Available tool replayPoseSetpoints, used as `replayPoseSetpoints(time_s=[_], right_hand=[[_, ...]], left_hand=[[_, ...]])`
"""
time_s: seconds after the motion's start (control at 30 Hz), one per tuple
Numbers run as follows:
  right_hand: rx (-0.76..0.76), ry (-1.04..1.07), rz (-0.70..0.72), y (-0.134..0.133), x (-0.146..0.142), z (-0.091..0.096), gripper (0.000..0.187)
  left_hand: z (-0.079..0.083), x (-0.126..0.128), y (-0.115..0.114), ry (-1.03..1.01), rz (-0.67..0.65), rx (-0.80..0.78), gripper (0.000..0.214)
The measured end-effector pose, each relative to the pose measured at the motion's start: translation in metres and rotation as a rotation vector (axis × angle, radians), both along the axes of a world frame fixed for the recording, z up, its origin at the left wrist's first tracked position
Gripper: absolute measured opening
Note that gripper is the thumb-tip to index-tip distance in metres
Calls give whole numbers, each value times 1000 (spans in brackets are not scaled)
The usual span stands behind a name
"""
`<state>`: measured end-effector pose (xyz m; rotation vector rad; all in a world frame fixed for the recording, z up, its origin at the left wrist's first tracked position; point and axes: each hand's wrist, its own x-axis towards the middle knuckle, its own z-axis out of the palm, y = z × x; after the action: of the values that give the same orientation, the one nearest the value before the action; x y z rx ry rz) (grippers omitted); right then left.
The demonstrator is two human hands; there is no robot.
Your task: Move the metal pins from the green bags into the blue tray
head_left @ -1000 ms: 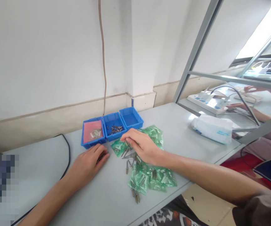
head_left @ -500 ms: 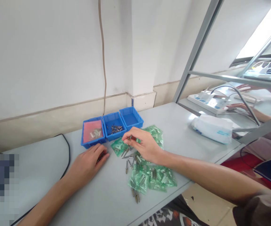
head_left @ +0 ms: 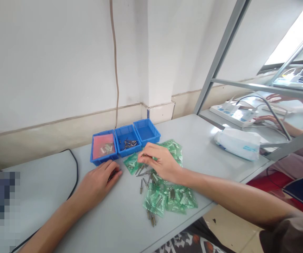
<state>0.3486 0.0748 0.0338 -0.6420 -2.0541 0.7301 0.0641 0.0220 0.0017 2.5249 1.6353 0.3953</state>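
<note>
My left hand [head_left: 98,181] rests on the table in front of the blue bins, fingers curled around small dark metal pieces that look like rivets, mostly hidden in the palm. My right hand [head_left: 163,162] is pinched above the heap, and a bit of a metal rivet [head_left: 144,155] shows at its fingertips. Under and around it lie loose rivets [head_left: 141,186] with long thin stems. Green plastic bags [head_left: 155,200] with metal parts inside spread beneath and beside the right hand. Several more rivets [head_left: 152,220] lie closer to the table's front edge.
Three blue bins stand by the wall: one with a pink sheet and bagged parts [head_left: 103,146], a middle one [head_left: 125,130] with loose rivets, and a third bin [head_left: 146,130]. A white packet [head_left: 237,143] lies near the metal frame [head_left: 206,84]. Another person's hands [head_left: 267,119] are beyond it.
Almost nothing differs. My right hand stays pinched over the heap, its fingertips shifted very slightly, and my left hand keeps its place.
</note>
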Motion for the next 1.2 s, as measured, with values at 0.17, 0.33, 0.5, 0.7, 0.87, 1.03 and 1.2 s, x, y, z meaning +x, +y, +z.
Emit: replayPoseSetpoints(time_s=[0.17,0.33,0.5,0.7,0.87,1.03,1.2], right_hand=[[-1,4,5,0,-1,0,23],[19,5,-7,0,-1,0,22],[13,1,-19,-1,-1,2,24],[12,1,-40,-2,-1,2,28],[40,8,-16,-2,0,0,26],[39,13,-21,-2,0,0,21],[9,-21,-62,-3,1,2,16]], left_hand=[[1,0,0,-8,-2,0,25],[1,0,0,-12,-8,0,25],[0,-1,0,-16,-8,-1,26],[-1,-2,0,-7,-4,7,26],[-1,-1,1,-11,-7,9,26],[0,0,0,-7,-11,6,26],[0,0,0,3,-17,22,27]])
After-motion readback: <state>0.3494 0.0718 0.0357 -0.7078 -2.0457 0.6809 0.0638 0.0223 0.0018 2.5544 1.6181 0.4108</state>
